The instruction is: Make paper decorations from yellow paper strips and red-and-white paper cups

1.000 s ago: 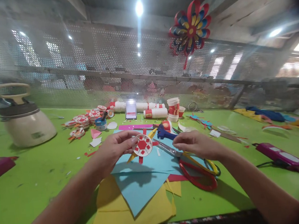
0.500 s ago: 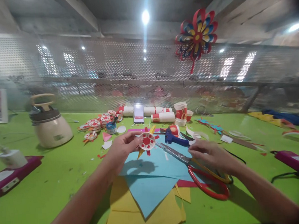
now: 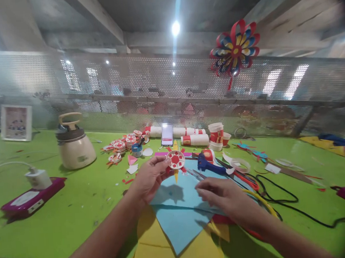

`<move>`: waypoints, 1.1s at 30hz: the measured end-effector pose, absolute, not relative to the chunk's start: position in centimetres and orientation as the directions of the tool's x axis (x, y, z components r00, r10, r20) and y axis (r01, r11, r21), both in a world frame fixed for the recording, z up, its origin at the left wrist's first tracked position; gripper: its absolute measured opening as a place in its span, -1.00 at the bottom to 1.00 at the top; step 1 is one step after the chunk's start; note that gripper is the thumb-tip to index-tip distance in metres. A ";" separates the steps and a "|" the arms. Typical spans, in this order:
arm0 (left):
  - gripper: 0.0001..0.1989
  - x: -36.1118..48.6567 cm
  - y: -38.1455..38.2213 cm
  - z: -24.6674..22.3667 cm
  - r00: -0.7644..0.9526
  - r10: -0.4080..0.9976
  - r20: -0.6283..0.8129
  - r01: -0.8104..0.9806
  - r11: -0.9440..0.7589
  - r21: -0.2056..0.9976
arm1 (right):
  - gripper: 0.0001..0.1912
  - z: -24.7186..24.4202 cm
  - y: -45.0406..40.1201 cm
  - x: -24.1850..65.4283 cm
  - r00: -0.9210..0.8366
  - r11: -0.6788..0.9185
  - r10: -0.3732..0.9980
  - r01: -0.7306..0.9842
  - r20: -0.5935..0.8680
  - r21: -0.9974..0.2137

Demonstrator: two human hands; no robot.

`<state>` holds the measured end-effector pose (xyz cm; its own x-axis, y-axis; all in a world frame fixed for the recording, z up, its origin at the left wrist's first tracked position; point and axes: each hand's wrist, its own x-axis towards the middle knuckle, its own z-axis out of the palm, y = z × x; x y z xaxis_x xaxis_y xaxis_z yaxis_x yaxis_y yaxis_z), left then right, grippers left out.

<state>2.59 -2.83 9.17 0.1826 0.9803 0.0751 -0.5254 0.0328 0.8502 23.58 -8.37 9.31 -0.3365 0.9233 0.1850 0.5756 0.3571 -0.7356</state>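
Note:
Between the thumb and fingers of my left hand (image 3: 153, 177) is a small paper turtle (image 3: 176, 160). Its round white body has red patches, with red legs and yellow pieces at top and bottom. It is held above light blue paper sheets (image 3: 178, 226), on which its shadow falls. My right hand (image 3: 219, 194) hovers, fingers loosely bent and apart, over a pair of scissors (image 3: 197, 174), covering much of them. Nothing shows in its grasp. A blue glue gun (image 3: 208, 165) lies just beyond it. Yellow sheets (image 3: 150, 243) stick out below the blue ones.
Similar finished turtles (image 3: 118, 146) and a blue jar (image 3: 136, 150) stand at the back left. A phone (image 3: 167, 135), paper cups (image 3: 216, 132) and a cream kettle-shaped flask (image 3: 76, 150) are farther back. Black cable (image 3: 281, 194) and a purple power strip (image 3: 33, 199) lie on the green table.
My right hand has come left and nearer to me, closer to the turtle. The turtle has turned more upright in my left hand. The whole view has shifted left.

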 end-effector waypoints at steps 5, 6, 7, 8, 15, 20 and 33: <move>-0.81 2.5 -3.2 9.6 0.165 0.985 0.050 -0.533 0.046 0.845 | -0.70 8.7 -6.0 18.2 -0.292 0.222 0.948 0.320 0.127 -0.921; -0.80 2.5 -3.2 9.7 0.162 0.985 0.052 -0.536 0.044 0.843 | -0.69 8.6 -5.7 17.7 -0.264 0.188 0.958 0.278 0.113 -0.942; -0.80 2.4 -3.3 9.7 0.161 0.986 0.054 -0.538 0.042 0.842 | -0.68 8.5 -5.6 17.4 -0.239 0.165 0.965 0.242 0.106 -0.956; -0.80 2.4 -3.3 9.7 0.158 0.986 0.054 -0.539 0.040 0.842 | -0.68 8.4 -5.5 17.1 -0.226 0.156 0.968 0.211 0.107 -0.965; -0.82 2.3 -3.1 9.4 0.167 0.983 0.073 -0.550 0.031 0.835 | -0.65 8.1 -5.8 16.7 -0.208 0.140 0.972 0.130 0.111 -0.982; -0.83 2.4 -3.1 9.5 0.185 0.980 0.076 -0.548 0.039 0.836 | -0.64 7.8 -5.8 16.8 -0.229 0.120 0.968 0.070 0.101 -0.990; -0.88 2.4 -3.1 9.9 0.159 0.985 0.062 -0.582 0.043 0.812 | -0.69 7.4 -6.4 17.2 -0.258 0.109 0.962 0.057 0.091 -0.992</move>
<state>2.40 -3.12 9.95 0.1588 0.9854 0.0618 -0.5822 0.0429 0.8119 17.15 -6.42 7.40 -0.2581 0.9619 0.0905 0.0570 0.1087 -0.9924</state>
